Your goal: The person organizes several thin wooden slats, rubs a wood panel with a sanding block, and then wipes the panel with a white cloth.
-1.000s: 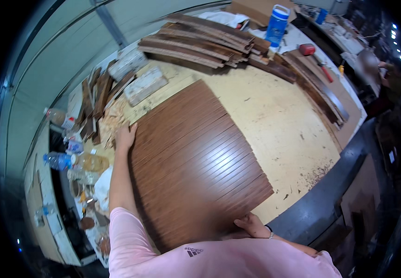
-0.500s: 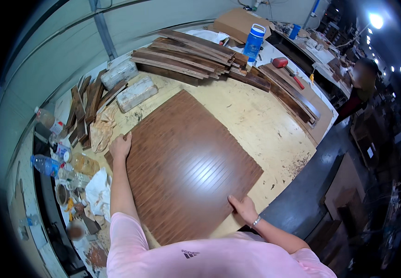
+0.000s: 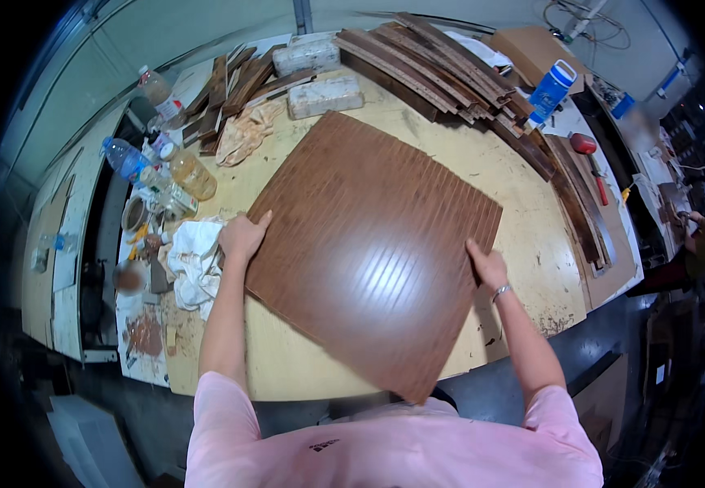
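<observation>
A large brown wooden panel with parallel grooves and a glossy face lies between my hands over the table. My left hand grips its left edge, thumb on top and the other fingers hidden underneath. On the right edge, my right hand holds the panel the same way, thumb on the face. The panel sits askew, and its nearest corner reaches past the table's front edge toward my body. Whether its far side rests on the tabletop I cannot tell.
Dark wooden strips are stacked at the back. Two wrapped blocks and a tan cloth lie at back left. Bottles and a white rag stand left. A blue bottle and red-headed mallet are right. Another person is far right.
The panel has turned, and its right edge has come up and away from me with my right hand. My view has shifted left, showing more of the table's left side.
</observation>
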Tool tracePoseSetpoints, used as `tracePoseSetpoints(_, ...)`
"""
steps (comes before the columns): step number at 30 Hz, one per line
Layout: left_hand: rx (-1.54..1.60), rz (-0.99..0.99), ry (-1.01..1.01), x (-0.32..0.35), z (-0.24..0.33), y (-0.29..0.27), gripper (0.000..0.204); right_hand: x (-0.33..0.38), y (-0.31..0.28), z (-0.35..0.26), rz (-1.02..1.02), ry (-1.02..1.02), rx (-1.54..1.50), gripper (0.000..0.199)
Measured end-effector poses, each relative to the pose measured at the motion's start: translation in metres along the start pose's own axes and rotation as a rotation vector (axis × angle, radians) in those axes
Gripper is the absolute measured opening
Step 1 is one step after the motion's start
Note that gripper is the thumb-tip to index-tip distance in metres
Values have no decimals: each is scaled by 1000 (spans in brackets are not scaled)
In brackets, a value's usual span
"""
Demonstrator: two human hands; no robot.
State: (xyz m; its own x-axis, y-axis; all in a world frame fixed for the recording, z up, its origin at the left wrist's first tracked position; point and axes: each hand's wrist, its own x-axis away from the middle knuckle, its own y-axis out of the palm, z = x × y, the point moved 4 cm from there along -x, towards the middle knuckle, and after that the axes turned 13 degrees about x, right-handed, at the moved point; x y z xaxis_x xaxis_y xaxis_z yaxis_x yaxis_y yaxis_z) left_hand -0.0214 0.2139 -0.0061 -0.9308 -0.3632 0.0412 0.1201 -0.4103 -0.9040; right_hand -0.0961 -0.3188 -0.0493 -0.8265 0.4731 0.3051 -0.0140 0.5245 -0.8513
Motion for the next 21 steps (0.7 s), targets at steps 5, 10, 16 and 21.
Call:
tracePoseSetpoints(5,44,-79,-62,90,7,0,75,-82,-19,-7,21,-20,67,98)
tracePoseSetpoints(10,177,-124,-92,194,12,15,69,-127,-37,-51,85,-104,332,99)
tracePoseSetpoints(16,912,-214,-435,305,-2,73,49,-164,-8,-152,78,-323,448,103)
tracePoseSetpoints(21,1461,-536,-881,362,66,82,51,-156,38,-245,4,-581,469,101)
